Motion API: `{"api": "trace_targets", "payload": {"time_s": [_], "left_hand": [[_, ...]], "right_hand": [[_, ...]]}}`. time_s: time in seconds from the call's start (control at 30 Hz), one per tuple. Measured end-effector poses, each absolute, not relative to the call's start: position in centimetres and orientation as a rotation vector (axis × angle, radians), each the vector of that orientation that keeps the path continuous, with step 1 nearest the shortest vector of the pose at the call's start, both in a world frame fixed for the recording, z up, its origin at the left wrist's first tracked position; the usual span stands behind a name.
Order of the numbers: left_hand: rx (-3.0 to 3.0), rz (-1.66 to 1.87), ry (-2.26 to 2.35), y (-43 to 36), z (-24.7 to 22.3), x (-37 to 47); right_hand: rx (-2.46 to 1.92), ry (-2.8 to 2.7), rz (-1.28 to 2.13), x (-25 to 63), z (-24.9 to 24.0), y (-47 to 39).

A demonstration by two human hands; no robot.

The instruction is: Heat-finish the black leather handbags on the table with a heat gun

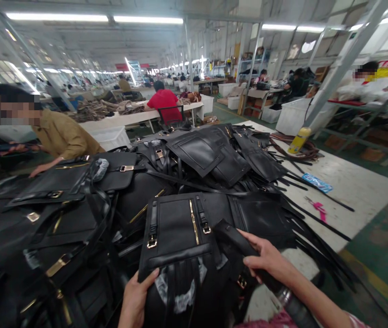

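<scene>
A black leather-look backpack with gold buckles and a gold zipper lies in front of me. My left hand grips its left edge, thumb on top and the other fingers mostly hidden. Clear plastic wrap covers straps on the bag's near part. In my right hand is a black nozzle, its flat end beside the bag's right buckle. Behind the wrist, a ribbed hose-like part runs toward the lower right; where it leads is out of view.
More black bags pile up on the left. Black panels and straps lie behind. The pale table holds pink-handled scissors, a blue packet, a yellow bottle and coiled brown straps. A co-worker leans in at left.
</scene>
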State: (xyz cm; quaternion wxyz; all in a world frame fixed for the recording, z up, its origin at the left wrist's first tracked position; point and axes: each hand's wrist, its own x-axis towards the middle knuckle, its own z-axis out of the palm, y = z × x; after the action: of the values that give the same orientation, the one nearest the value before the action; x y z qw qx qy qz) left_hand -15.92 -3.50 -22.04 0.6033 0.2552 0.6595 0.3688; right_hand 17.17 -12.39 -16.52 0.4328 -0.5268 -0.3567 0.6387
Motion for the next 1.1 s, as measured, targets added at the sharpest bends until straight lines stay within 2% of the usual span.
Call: {"api": "trace_targets", "payload": {"time_s": [0.23,0.37,0.6,0.9,1.0,1.1], "left_hand": [[0.619,0.860,1.563,-3.5,-22.4,-16.1],[0.639,0.851,1.560,-3.6,-21.8,-15.8],[0.670,0.830,1.585,-3.8,-21.5,-15.7],[0.720,0.815,1.622,-3.6,-22.0,-15.9],[0.755,0.807,1.627,-3.5,-20.7,-15.7],[0.916,0.859,1.655,-3.0,-16.7,-15.8]], "right_hand": [[-1.269,-0.882,1.778,18.9,-18.4,-17.7],[-1.246,-0.876,1.850,17.3,-19.5,-17.3],[-1.282,-0.853,1.654,18.3,-18.1,-14.9],[-1.314,-0.899,1.820,17.5,-20.1,-17.4],[-1.264,-0.889,1.780,16.2,-19.3,-16.3],[-1.248,-0.865,1.677,16.2,-18.0,-15.6]]}}
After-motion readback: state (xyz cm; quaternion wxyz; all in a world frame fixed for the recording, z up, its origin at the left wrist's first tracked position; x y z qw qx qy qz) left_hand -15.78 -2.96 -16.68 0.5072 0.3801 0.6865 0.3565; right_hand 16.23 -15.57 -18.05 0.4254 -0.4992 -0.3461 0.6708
